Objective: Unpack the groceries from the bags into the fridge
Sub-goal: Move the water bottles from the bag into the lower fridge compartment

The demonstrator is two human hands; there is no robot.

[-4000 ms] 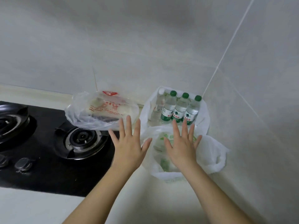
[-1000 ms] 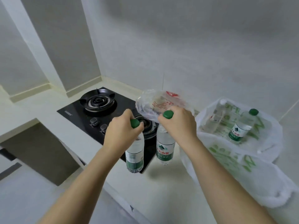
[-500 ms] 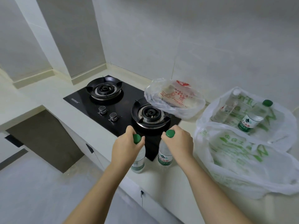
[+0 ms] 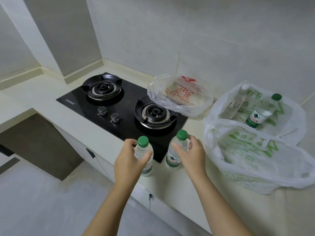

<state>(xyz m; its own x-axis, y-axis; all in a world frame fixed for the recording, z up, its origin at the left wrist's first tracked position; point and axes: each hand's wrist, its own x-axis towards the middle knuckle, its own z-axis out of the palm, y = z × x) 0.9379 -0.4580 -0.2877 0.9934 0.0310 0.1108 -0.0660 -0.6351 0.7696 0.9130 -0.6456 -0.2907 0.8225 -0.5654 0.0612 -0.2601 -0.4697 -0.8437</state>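
Observation:
Two green-capped water bottles stand upright on the pale counter by its front edge. My left hand (image 4: 127,160) curls round the shoulder of the left bottle (image 4: 147,167), below its cap. My right hand (image 4: 192,155) curls round the neck of the right bottle (image 4: 173,160), whose label shows. To the right lies a white bag with green print (image 4: 255,159). Behind it an open white bag (image 4: 293,120) holds another green-capped bottle (image 4: 262,111) and a clear white-capped bottle (image 4: 237,101). No fridge is in view.
A black two-burner gas hob (image 4: 122,106) with two knobs is set in the counter just behind the bottles. A clear bag with red print (image 4: 180,96) rests on its far right corner. Tiled walls close the back. Grey floor (image 4: 42,201) lies below left.
Both bottles came out of the bag and moved down and left onto the counter. My hands slid from over the caps to the necks, so both green caps now show.

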